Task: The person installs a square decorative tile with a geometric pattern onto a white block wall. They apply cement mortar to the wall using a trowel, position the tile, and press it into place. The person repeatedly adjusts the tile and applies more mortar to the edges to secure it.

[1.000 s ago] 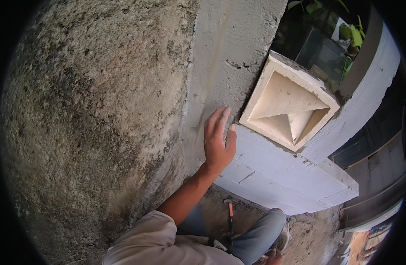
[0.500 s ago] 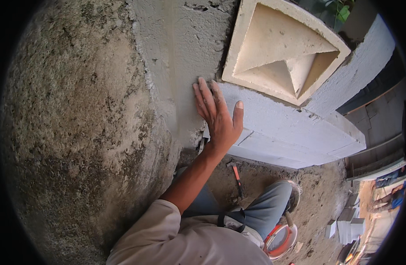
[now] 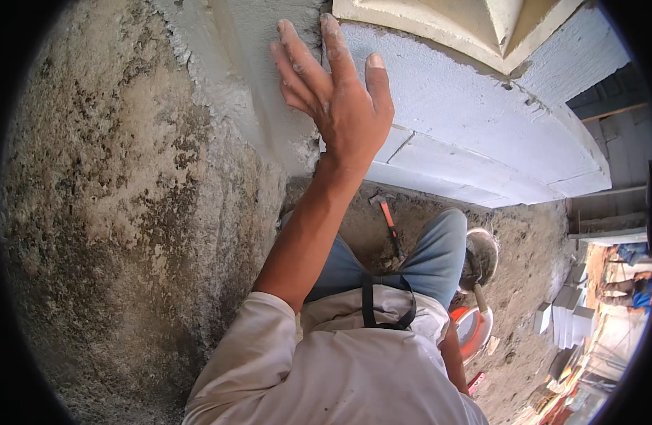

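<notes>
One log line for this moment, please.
left hand open, flat against grey plaster | right hand hidden | hammer lying on ground

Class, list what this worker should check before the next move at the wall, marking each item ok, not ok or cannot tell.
1. Left hand flat, fingers spread on the grey render: ok.
2. Left hand free of tools: ok.
3. Hammer in sight on the ground by the knee: ok.
4. Right hand's hold: cannot tell; it is hidden low down, near the orange pan.
5. Whether the render is wet or set: cannot tell.
</notes>
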The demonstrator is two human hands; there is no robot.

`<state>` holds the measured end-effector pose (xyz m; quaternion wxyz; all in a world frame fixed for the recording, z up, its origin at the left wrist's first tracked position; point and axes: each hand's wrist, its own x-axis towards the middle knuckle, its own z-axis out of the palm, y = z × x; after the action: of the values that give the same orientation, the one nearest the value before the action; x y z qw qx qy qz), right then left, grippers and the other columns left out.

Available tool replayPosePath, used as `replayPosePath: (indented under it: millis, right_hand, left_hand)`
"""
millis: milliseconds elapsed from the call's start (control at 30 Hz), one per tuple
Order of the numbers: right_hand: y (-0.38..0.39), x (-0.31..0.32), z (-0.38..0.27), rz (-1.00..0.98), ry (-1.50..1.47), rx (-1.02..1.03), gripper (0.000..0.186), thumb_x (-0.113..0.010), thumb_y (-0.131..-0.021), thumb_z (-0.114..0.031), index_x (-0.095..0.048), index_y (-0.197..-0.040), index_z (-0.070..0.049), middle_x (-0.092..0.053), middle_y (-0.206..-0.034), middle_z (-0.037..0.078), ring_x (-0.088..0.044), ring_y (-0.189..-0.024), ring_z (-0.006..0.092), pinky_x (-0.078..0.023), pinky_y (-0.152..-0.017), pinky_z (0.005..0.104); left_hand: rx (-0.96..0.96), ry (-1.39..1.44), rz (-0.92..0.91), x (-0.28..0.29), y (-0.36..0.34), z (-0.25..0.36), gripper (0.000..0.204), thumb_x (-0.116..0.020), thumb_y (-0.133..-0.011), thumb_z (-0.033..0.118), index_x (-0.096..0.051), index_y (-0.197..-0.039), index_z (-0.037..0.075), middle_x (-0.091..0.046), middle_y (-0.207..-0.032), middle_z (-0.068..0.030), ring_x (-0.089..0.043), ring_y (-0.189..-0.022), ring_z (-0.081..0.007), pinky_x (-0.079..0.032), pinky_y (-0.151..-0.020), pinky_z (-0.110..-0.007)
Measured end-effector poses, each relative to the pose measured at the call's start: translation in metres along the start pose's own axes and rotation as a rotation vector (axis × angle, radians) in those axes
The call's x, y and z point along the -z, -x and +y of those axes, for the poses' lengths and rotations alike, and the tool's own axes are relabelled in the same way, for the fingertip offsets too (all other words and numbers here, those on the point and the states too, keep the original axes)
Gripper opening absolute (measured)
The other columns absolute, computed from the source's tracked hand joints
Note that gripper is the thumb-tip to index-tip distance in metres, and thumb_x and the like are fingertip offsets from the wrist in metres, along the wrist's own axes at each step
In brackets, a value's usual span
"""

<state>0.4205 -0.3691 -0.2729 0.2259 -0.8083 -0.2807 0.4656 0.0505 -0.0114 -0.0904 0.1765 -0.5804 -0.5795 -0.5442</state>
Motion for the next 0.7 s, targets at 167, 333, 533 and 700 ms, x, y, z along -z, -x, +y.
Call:
replayPosePath:
  millis: [167, 333, 533, 700]
  right_hand:
    - [-0.013, 0.005, 0.008, -0.069, 0.023, -0.029, 0.035, -0.065, -0.097, -0.027, -0.071, -0.119, 0.0, -0.073, -0.106, 0.012, -0.071, -0.097, 0.0218, -0.055, -0.082, 0.0368]
    - [-0.031, 0.012, 0.006, -0.166, 0.033, -0.051, 0.034, -0.065, -0.097, -0.027, -0.072, -0.116, 0.0, -0.074, -0.103, 0.01, -0.071, -0.093, 0.0202, -0.056, -0.08, 0.0361]
    - [-0.045, 0.025, -0.013, -0.332, -0.285, -0.348, 0.028, -0.065, -0.096, -0.022, -0.073, -0.11, 0.0, -0.074, -0.098, 0.007, -0.07, -0.087, 0.016, -0.055, -0.078, 0.0328]
    - [-0.023, 0.057, -0.079, -0.439, -0.234, -0.004, 0.029, -0.061, -0.1, -0.022, -0.075, -0.106, 0.003, -0.075, -0.1, 0.011, -0.071, -0.091, 0.0173, -0.056, -0.084, 0.0303]
  left_hand:
    - [0.085, -0.17, 0.05, 0.014, -0.007, 0.02, 0.063, -0.067, -0.094, 0.021, -0.048, -0.15, 0.003, -0.038, -0.156, -0.0262, -0.036, -0.143, -0.0452, -0.029, -0.115, -0.062]
    - [0.042, -0.095, 0.025, 0.012, 0.005, 0.014, 0.062, -0.066, -0.094, 0.024, -0.049, -0.152, 0.007, -0.027, -0.163, -0.0265, -0.026, -0.147, -0.0503, -0.02, -0.114, -0.066]
    - [0.08, 0.091, 0.251, 0.0, 0.029, -0.008, 0.028, -0.069, -0.096, 0.02, -0.077, -0.121, 0.008, -0.047, -0.149, -0.0186, -0.037, -0.141, -0.0417, -0.034, -0.109, -0.056]
    - [0.3, 0.2, 0.206, 0.05, 0.02, -0.014, 0.016, -0.076, -0.096, 0.017, -0.078, -0.104, 0.002, -0.07, -0.114, -0.0079, -0.067, -0.096, -0.0174, -0.055, -0.087, -0.031]
